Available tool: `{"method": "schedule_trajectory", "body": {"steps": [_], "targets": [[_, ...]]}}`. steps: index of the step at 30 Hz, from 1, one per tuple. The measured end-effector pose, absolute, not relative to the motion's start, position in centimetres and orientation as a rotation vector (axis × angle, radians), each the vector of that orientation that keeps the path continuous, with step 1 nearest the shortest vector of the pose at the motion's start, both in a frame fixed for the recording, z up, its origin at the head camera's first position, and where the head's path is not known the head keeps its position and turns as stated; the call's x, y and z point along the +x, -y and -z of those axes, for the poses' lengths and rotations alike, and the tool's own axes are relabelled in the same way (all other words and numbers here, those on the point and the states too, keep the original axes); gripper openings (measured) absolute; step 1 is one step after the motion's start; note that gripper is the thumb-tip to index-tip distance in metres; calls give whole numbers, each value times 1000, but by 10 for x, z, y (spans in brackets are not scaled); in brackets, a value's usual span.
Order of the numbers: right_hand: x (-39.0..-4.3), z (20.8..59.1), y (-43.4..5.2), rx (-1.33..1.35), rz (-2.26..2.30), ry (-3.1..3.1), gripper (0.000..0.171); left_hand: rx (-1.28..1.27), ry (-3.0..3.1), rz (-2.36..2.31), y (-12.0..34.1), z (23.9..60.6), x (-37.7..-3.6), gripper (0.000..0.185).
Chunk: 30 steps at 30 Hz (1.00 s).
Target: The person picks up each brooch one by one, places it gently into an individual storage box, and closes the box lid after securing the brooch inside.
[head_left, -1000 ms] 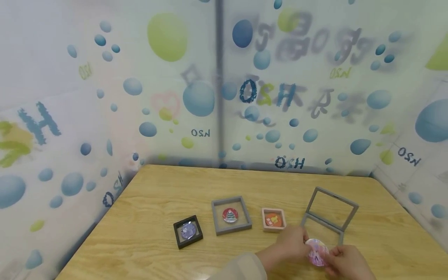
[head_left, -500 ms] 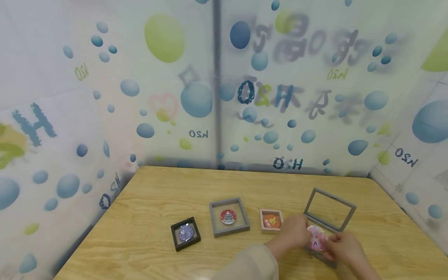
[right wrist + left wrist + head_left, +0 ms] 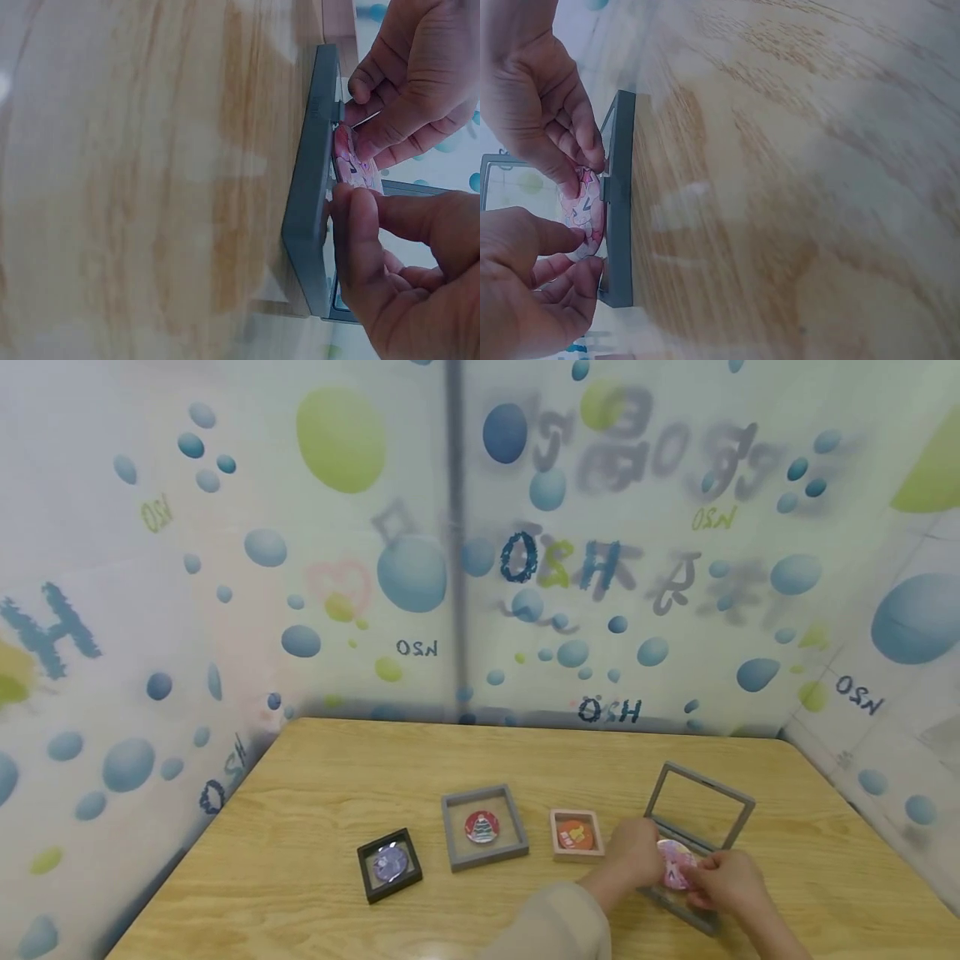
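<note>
Holding the round badge [image 3: 676, 865] by its rim with both hands, we have it just over the bottom half of the open grey frame case [image 3: 697, 827], whose clear lid stands up behind it. Our left hand [image 3: 633, 853] pinches the badge's left edge with curled fingertips; our right hand [image 3: 726, 882] pinches the opposite edge between thumb and forefinger.

What could go wrong, as we judge it: the badge looks tilted against the frame's wall in the wrist views, so pressing down there might catch its rim on the grey edge and leave it cocked rather than flat. Pushing sideways could also slide the light case along the counter [image 3: 337, 777], or tip the raised lid shut onto our fingers. A slack pinch would let the badge drop and roll.

The badge itself is a flat disc, pale pink and white with a small printed figure; the print is too blurred to read, so we cannot tell its design. Left of the open case sit a pink case [image 3: 576, 835], a larger grey case [image 3: 483, 827] and a black case [image 3: 388, 865], each holding a round badge.
</note>
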State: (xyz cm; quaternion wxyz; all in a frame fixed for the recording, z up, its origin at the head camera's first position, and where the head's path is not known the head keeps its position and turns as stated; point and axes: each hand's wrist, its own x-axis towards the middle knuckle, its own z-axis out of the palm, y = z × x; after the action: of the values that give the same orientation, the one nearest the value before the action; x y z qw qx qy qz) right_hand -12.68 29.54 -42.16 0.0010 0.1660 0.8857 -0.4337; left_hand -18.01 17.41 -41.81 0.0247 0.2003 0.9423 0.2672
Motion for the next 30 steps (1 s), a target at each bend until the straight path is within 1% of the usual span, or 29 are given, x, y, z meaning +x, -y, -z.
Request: {"method": "schedule_trajectory", "body": {"steps": [4, 11, 18, 26, 30], "targets": [[-127, 422, -294, 529, 1326, -2795, 15, 623, -2941, -760, -176, 423, -181, 28], [-129, 425, -294, 546, 1301, -2804, 16, 654, -2997, -626, -180, 426, -178, 24], [-129, 428, -295, 525, 1254, -2853, 18, 688, -3056, -498, -181, 428, -178, 15], [-130, 429, -296, 514, 1186, -2885, 24, 679, -3098, -447, -182, 428, -175, 17], [-130, 429, -295, 522, 1206, -2868, 23, 703, -3113, -398, -182, 426, -175, 17]]}}
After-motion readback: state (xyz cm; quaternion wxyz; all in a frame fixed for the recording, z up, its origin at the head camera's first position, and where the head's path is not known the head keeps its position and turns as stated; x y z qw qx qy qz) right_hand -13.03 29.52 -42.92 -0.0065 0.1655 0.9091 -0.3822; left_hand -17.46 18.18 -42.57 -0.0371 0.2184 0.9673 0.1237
